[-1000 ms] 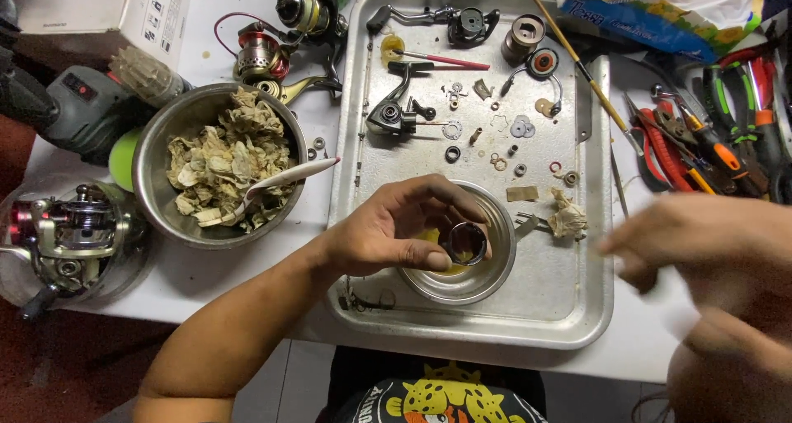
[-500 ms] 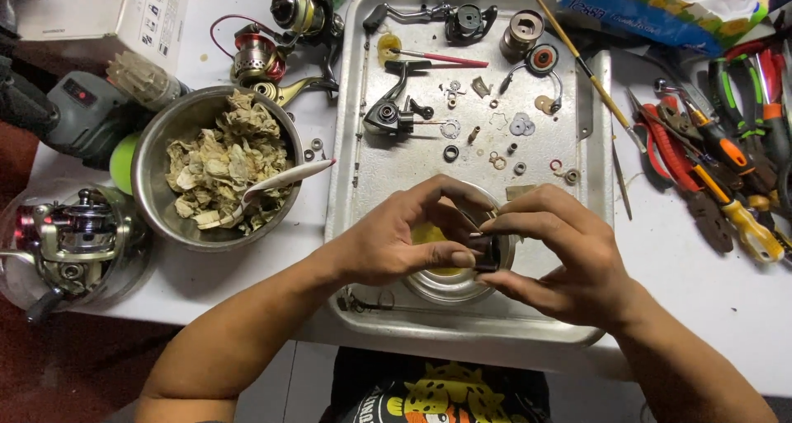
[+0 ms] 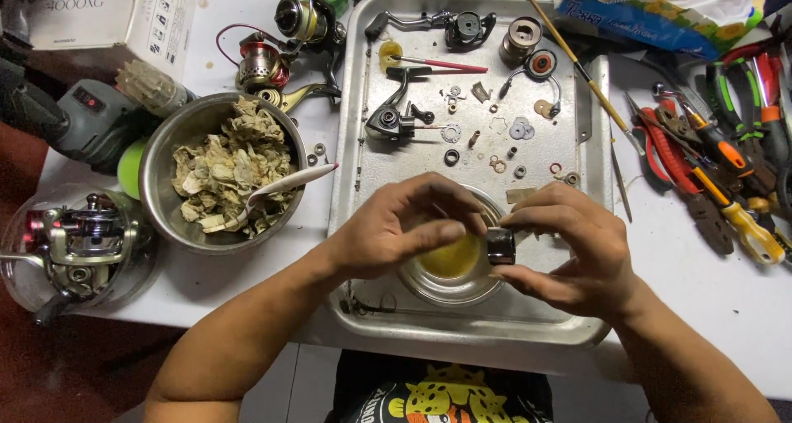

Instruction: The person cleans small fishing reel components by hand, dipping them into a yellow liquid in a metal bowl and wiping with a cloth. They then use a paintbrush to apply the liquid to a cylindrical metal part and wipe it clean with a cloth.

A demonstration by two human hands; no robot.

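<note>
Reels were noted first: a fishing reel [image 3: 70, 237] under a clear cover at 9 o'clock, then a steel bowl [image 3: 161, 163] of crumpled wipes. Left hand [image 3: 396, 229], fingers curled narrow, touched the small dish [image 3: 454, 284] of yellow grease on the metal tray [image 3: 470, 332]. Right hand [image 3: 577, 254] pinched a small dark cylindrical part [image 3: 501, 245] above the dish's 3 o'clock rim. Hand tools [image 3: 718, 167] lay at 2 o'clock.

White table [image 3: 726, 307] carries a metal tray [image 3: 577, 328] w/ small parts, centre. Left: steel bowl [image 3: 161, 155] of crumpled rags, reels, cardboard box [image 3: 111, 14]. Right: pliers & screwdrivers [image 3: 718, 175].
</note>
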